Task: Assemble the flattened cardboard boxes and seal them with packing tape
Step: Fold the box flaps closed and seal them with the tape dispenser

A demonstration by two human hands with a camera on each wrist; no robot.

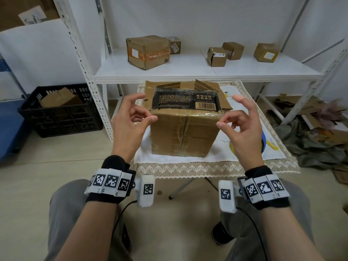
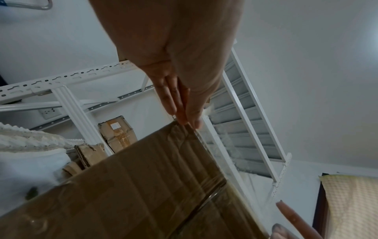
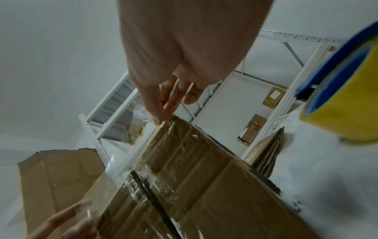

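A brown cardboard box [image 1: 185,132] stands on the cloth-covered table [image 1: 216,164], its black printed top panel facing up and old tape over its front seam. A clear strip of packing tape [image 3: 131,155] stretches along the box's near top edge. My left hand [image 1: 153,118] pinches the strip's left end at the box's left corner. My right hand [image 1: 220,124] pinches the right end at the right corner. The left wrist view shows the left fingertips [image 2: 188,119] at the corner. A blue and yellow tape roll [image 3: 343,97] lies on the table right of the box.
Flattened cardboard [image 1: 207,85] lies behind the box. The white shelf [image 1: 188,72] beyond holds several taped boxes. A black crate [image 1: 62,113] with cardboard sits on the floor at left. Cardboard scraps and cloth [image 1: 316,132] are piled on the floor at right.
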